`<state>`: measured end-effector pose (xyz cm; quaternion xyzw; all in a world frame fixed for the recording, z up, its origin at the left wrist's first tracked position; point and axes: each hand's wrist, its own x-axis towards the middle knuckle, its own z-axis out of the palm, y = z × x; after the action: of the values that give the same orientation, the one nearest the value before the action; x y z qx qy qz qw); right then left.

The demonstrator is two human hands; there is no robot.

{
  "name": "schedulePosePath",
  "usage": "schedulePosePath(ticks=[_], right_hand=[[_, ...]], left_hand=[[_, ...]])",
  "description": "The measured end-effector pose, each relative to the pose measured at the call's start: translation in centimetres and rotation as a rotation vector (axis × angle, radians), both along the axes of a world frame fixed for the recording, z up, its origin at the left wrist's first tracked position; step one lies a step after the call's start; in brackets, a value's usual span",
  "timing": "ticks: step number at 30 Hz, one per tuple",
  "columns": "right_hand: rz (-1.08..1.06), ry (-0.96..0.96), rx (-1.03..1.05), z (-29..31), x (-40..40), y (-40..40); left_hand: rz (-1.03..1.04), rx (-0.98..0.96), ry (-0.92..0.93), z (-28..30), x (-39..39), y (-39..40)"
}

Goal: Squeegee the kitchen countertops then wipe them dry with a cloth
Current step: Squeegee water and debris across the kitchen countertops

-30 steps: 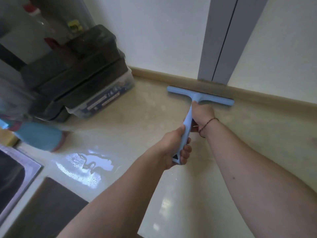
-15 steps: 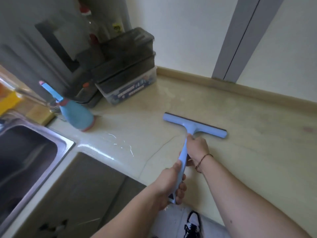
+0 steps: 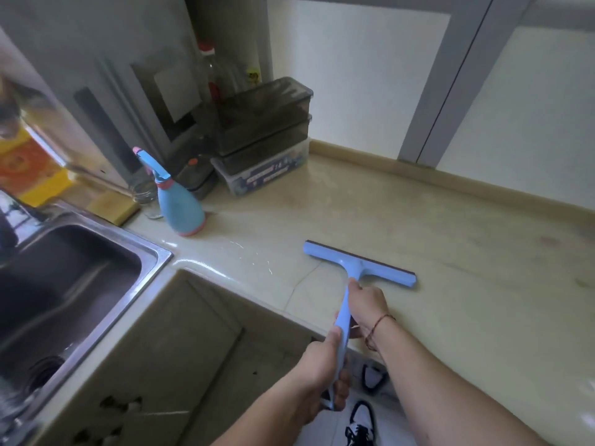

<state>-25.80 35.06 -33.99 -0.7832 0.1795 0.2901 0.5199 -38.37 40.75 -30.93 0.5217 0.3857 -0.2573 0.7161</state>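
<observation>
Blue plastic T-shaped squeegee (image 3: 355, 268) sat gripped by both hands, left hand (image 3: 317, 378) below right hand (image 3: 367, 305), blade ahead on beige stone countertop (image 3: 467, 284).

Plastic on polished stone

My squeegee (image 3: 359, 268) looks like smooth matt blue plastic edged with a dark rubbery strip; the countertop (image 3: 450, 252) under it is glossy beige stone, veined and wet-shining. The sink (image 3: 154, 252) is brushed metal, the spray bottle (image 3: 180, 207) smooth blue plastic.

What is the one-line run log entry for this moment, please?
step: squeegeeing | tool: blue squeegee, blade on countertop | left hand: grips handle end | right hand: grips handle near head | cloth: not in view
</observation>
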Motion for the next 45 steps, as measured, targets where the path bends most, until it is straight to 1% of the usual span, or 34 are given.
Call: schedulePosePath(ticks=[3, 6, 8, 11, 12, 17, 21, 24, 28, 31, 33, 34, 36, 38, 39, 43, 45], right_hand=[[0.008, 0.004, -0.035, -0.3, -1.0, -0.1], [0.061, -0.029, -0.103, -2.1, -2.7, -0.1], [0.071, -0.013, -0.095, -4.0, -2.8, -0.2], [0.055, 0.004, -0.077, -3.3, -2.6, -0.2], [0.047, -0.008, -0.076, -2.2, -3.1, -0.2], [0.036, 0.012, -0.063, -2.6, -5.2, -0.6], [0.033, 0.006, -0.048, -3.3, -4.8, -0.4], [0.036, 0.021, -0.014, -2.4, -5.1, -0.9], [0.051, 0.092, 0.023, -1.8, -5.3, -1.5], [0.077, 0.076, 0.076, -0.8, -4.7, -1.9], [0.089, 0.042, 0.125, 0.5, -3.2, -3.0], [0.082, 0.040, 0.159, 1.3, -2.1, -3.8], [0.050, 0.010, 0.205, 1.8, 1.6, -6.1], [0.033, -0.046, 0.171, 1.8, 6.4, -9.2], [0.012, -0.061, 0.158, 1.7, 9.2, -11.0], [-0.125, -0.116, 0.113, 1.2, 19.4, -17.2], [-0.140, -0.102, 0.153, 0.8, 23.3, -19.3]], left_hand=[[-0.013, 0.014, -0.011, -0.2, -1.1, -0.1], [-0.033, 0.046, 0.013, -0.7, -3.1, 0.2], [-0.044, 0.063, 0.001, -0.8, -3.5, 0.3], [-0.018, 0.059, -0.020, -0.5, -3.3, 0.2], [-0.015, 0.063, -0.020, -0.4, -3.4, 0.0], [-0.013, 0.071, 0.053, -1.9, -4.8, -0.1], [-0.003, 0.124, 0.023, -2.3, -4.9, -0.2], [0.019, 0.140, 0.007, -2.0, -4.9, -1.0], [0.049, 0.240, -0.012, -1.7, -5.0, -1.7], [0.051, 0.357, -0.003, -0.3, -3.8, -1.7], [0.103, 0.366, -0.056, 0.6, -2.0, -2.2], [0.076, 0.347, -0.080, 1.3, -0.8, -2.8], [0.004, 0.238, -0.095, 2.0, 2.2, -4.8], [0.034, 0.082, -0.058, 2.2, 6.8, -8.1], [0.022, 0.051, -0.053, 2.2, 9.4, -9.7], [-0.052, 0.032, -0.095, 1.4, 20.0, -15.7], [-0.060, 0.000, -0.076, 1.2, 24.0, -17.7]])
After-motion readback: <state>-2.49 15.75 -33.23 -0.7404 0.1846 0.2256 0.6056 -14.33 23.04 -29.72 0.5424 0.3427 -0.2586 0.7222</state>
